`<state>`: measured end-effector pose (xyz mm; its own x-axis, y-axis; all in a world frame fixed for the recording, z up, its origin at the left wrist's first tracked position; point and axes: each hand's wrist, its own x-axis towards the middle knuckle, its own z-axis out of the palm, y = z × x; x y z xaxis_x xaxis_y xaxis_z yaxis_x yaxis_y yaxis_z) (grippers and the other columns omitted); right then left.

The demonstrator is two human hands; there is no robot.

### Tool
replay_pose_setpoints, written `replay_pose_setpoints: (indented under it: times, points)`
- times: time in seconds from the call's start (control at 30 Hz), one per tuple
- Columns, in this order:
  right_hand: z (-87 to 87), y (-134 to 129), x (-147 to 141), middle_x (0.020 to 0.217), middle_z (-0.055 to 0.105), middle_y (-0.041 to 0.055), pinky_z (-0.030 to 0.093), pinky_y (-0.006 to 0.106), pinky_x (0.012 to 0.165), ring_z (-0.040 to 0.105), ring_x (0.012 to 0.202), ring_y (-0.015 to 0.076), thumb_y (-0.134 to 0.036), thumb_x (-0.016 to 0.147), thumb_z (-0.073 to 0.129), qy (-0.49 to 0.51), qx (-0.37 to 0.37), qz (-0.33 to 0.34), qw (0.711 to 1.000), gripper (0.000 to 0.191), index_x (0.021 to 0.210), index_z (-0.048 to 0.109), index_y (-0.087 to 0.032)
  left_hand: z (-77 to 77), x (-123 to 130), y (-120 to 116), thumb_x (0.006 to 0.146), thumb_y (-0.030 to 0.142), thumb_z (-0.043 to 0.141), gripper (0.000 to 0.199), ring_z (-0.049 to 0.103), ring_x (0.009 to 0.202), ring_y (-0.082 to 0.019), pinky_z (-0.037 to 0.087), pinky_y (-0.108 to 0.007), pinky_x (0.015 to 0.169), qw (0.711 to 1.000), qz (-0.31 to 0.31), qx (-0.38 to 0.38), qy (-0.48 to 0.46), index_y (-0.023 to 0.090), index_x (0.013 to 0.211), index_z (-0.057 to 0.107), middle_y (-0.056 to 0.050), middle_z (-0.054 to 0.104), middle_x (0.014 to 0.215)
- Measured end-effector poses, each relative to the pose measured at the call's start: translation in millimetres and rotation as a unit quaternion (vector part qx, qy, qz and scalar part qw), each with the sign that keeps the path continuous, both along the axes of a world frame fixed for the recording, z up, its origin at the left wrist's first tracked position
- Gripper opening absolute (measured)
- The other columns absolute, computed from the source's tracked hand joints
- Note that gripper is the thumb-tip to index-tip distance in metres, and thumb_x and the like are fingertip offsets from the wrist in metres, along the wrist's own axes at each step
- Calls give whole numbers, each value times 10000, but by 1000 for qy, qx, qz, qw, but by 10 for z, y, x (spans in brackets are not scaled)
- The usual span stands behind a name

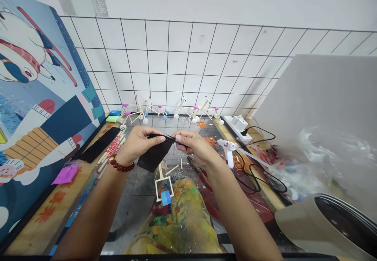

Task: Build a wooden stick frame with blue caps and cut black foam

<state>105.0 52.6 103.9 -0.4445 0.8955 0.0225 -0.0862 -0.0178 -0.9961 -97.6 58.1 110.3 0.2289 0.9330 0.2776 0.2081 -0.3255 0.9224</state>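
My left hand point(141, 143), with a red bead bracelet at the wrist, pinches a black sheet point(153, 155) that hangs below the fingers. My right hand point(193, 145) is closed on small scissors point(171, 137), whose silver blades meet the sheet's upper right edge; the fingers mostly hide the dark blue handle. Whether the blades are apart is too small to tell. Below the hands, a frame of pale sticks point(164, 188) with a blue piece point(166, 198) lies by the paint-stained cloth point(179, 218) over my lap.
Stick figures with pink and blue pads point(160, 112) line the wall. A white glue gun point(228, 151) and a power strip point(238, 127) with black cables are on the right. At left lie a black strip point(100, 145), red-marked sticks point(113, 151) and a pink packet point(66, 174). A bin point(303, 221) stands front right.
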Motion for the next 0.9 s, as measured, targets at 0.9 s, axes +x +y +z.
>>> replay_pose_setpoints:
  times: [0.9]
  points:
    - [80,-61,16,554,330,-81,80,221,452,280,459,62,-344,721,632,-3,-5,5,1000,218,828,519,-192,51,-3,-34,634,315,826,185,657,694,-164,494,-247,641,998,-20,-50,-40,175,746,780,-51,750,745]
